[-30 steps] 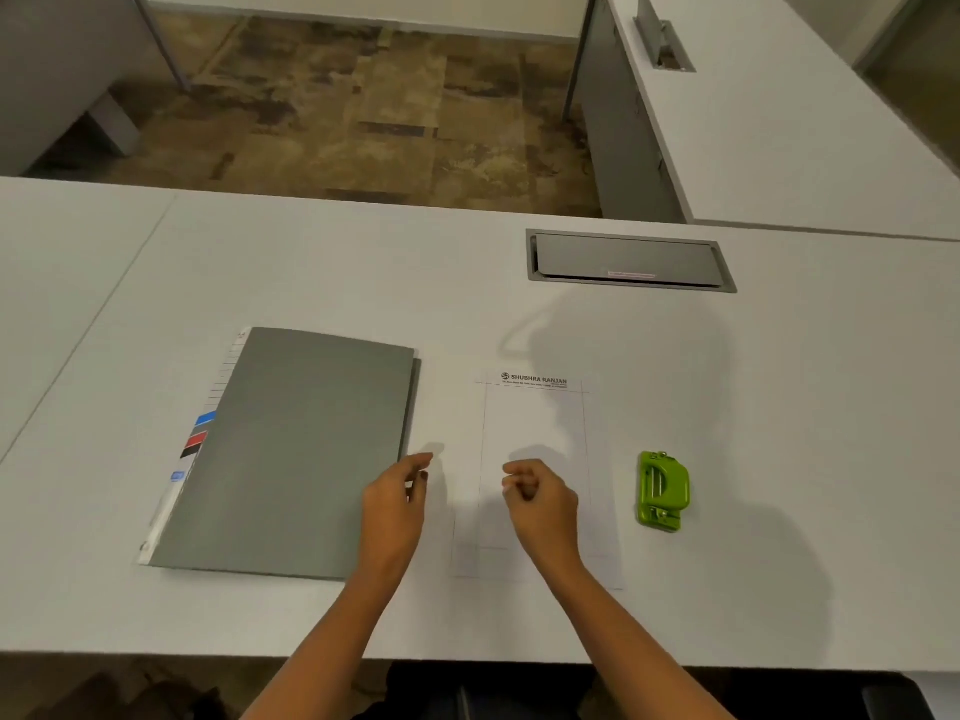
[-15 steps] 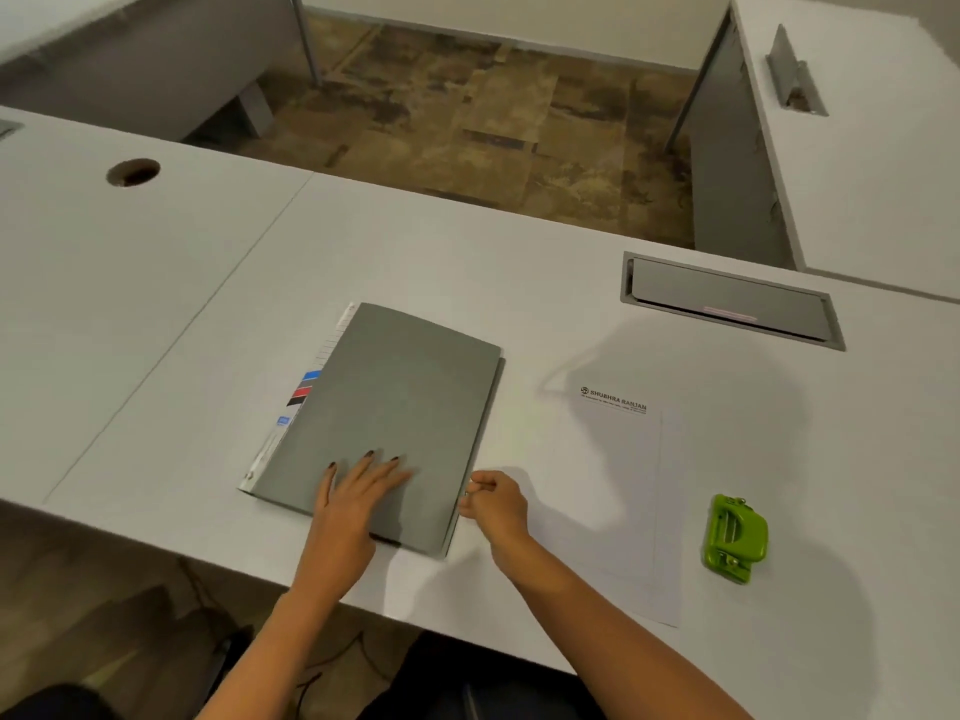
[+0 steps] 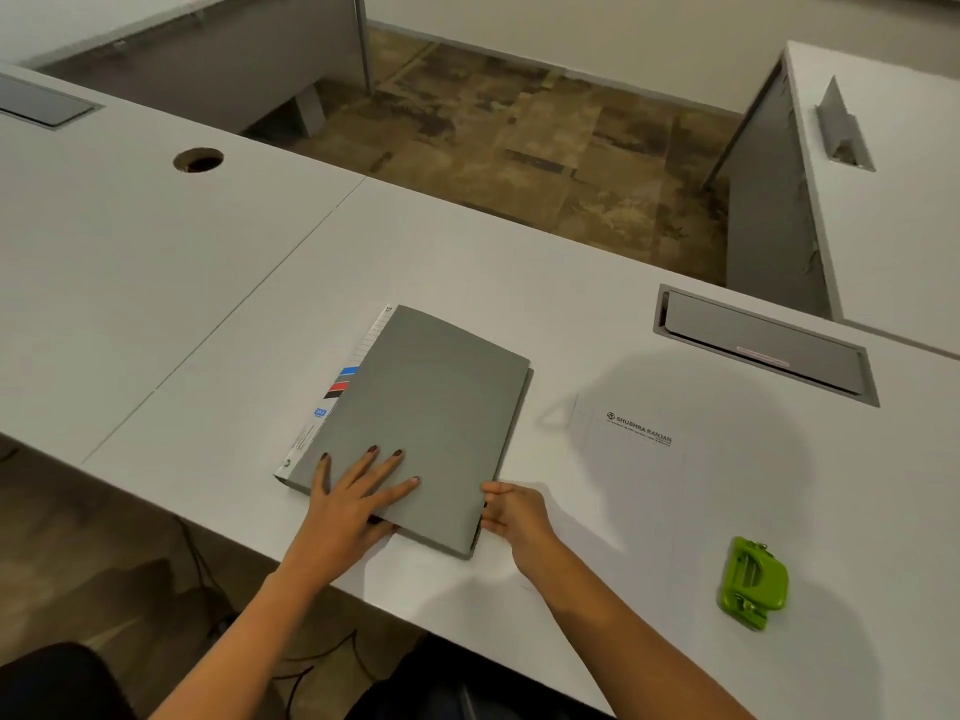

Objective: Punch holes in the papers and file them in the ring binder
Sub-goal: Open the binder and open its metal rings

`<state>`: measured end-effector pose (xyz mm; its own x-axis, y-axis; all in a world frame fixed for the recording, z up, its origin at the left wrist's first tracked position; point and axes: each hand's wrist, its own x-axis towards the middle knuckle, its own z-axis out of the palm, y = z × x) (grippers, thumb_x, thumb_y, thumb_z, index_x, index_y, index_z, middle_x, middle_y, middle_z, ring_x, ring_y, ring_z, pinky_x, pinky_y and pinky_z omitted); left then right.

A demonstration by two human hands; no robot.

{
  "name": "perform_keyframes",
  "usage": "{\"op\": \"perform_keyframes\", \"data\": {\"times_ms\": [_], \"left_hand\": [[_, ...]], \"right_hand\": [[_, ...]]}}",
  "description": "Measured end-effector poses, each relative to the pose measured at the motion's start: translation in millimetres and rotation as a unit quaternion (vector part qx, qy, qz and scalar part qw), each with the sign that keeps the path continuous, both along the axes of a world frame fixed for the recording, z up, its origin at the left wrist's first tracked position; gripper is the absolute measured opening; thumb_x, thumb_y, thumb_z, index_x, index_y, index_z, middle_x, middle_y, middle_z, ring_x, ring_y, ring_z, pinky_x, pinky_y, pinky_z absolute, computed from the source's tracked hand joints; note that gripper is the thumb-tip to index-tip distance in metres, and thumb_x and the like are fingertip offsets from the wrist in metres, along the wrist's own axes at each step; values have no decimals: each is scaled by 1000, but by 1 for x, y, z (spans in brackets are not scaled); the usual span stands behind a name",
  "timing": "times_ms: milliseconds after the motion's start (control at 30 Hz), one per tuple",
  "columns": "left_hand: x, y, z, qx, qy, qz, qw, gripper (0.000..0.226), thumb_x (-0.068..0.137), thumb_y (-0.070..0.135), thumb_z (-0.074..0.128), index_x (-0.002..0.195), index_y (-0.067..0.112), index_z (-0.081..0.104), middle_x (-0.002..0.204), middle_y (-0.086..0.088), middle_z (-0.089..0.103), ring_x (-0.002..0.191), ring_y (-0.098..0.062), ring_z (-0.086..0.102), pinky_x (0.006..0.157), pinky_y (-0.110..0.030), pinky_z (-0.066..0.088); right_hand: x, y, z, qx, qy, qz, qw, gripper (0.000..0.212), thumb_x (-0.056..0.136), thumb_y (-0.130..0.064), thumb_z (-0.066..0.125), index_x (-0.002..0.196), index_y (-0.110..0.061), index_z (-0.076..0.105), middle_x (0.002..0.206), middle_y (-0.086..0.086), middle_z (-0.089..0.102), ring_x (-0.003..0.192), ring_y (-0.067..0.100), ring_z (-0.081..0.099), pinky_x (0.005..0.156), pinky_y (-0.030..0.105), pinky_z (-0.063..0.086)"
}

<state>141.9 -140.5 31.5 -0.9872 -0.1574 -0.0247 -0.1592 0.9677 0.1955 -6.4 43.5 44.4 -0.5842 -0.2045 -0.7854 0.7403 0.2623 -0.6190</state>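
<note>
A grey ring binder (image 3: 426, 407) lies closed on the white desk (image 3: 208, 304), a labelled strip showing along its left side. My left hand (image 3: 353, 498) rests flat on the binder's near left corner, fingers spread. My right hand (image 3: 511, 514) pinches the cover's right edge near the front corner. To the right of the binder lies a white sheet of paper (image 3: 623, 485) with a printed letterhead. A small green hole punch (image 3: 753, 582) sits to the right of the sheet, near the desk's front edge.
A grey cable-tray flap (image 3: 763, 345) is set into the desk behind the paper. A round cable hole (image 3: 198, 160) lies at far left. Another desk (image 3: 893, 189) stands at right, and floor shows beyond the far edge.
Both hands moved left from the paper to the binder. My left hand now lies flat on the cover and my right hand has taken its right edge. The view swung left.
</note>
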Motion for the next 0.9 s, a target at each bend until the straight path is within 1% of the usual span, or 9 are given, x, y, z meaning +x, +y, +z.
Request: {"op": "perform_keyframes", "data": {"times_ms": [133, 233, 367, 433, 533, 600, 700, 800, 900], "left_hand": [[1, 2, 7, 18, 44, 7, 999, 53, 94, 58, 26, 144, 39, 31, 151, 5, 34, 143, -22, 19, 106, -68, 17], [-1, 9, 14, 119, 119, 52, 984, 51, 97, 52, 26, 146, 36, 26, 155, 8, 25, 146, -18, 13, 109, -68, 14], [-8, 22, 34, 259, 230, 144, 927, 48, 97, 35, 35, 145, 32, 32, 153, 12, 29, 144, -13, 21, 111, -60, 23], [-11, 29, 43, 298, 287, 178, 893, 47, 97, 24, 40, 143, 28, 37, 150, 14, 35, 140, -9, 28, 113, -50, 29], [-12, 39, 56, 362, 351, 238, 830, 44, 97, 26, 41, 141, 20, 42, 146, 8, 43, 135, -7, 38, 110, -37, 35], [-11, 46, 62, 398, 373, 279, 790, 43, 99, 30, 39, 140, 21, 43, 143, 7, 47, 133, -6, 40, 109, -29, 36], [-9, 50, 69, 450, 385, 359, 721, 42, 95, 35, 38, 135, 24, 47, 133, 4, 55, 123, -5, 50, 105, -23, 40], [-8, 46, 69, 472, 400, 440, 651, 42, 96, 38, 35, 131, 19, 49, 108, 10, 61, 94, 8, 56, 85, -13, 44], [-5, 39, 64, 450, 401, 507, 616, 40, 100, 36, 32, 127, 13, 52, 87, 8, 57, 76, 0, 52, 74, -14, 41]], "right_hand": [[-4, 5, 4, -61, 13, -49, 997, 29, 82, 13, 40, 87, -1, 64, 88, 18, 67, 74, 30, 64, 63, 35, 56], [-7, 10, -1, -90, 42, -90, 991, 33, 81, 17, 33, 78, -3, 59, 83, 20, 64, 70, 32, 64, 70, 39, 58], [-3, 5, 3, -1, 203, 30, 979, 34, 87, 10, 40, 82, -12, 66, 87, 7, 69, 86, 25, 65, 89, 33, 53], [3, 0, 6, 18, 276, 126, 953, 28, 90, 4, 48, 96, -14, 67, 100, 1, 68, 96, 16, 62, 91, 15, 48], [8, -10, 2, 48, 376, 250, 891, 34, 91, 2, 47, 113, -17, 64, 115, -3, 61, 98, 7, 56, 77, -4, 38], [11, -16, 0, 58, 435, 297, 848, 38, 91, 3, 46, 119, -18, 61, 122, -1, 59, 103, 9, 56, 86, -2, 36], [15, -24, -5, 47, 468, 374, 799, 45, 92, 4, 43, 131, -17, 53, 138, 2, 49, 129, 15, 43, 106, 13, 26], [19, -26, -16, 56, 485, 452, 746, 51, 94, 1, 42, 139, -21, 41, 150, 2, 36, 140, 18, 29, 114, 23, 21], [21, -22, -33, 95, 496, 515, 693, 56, 94, 0, 42, 143, -25, 33, 157, 1, 19, 146, 21, 13, 118, 32, 13]]}}
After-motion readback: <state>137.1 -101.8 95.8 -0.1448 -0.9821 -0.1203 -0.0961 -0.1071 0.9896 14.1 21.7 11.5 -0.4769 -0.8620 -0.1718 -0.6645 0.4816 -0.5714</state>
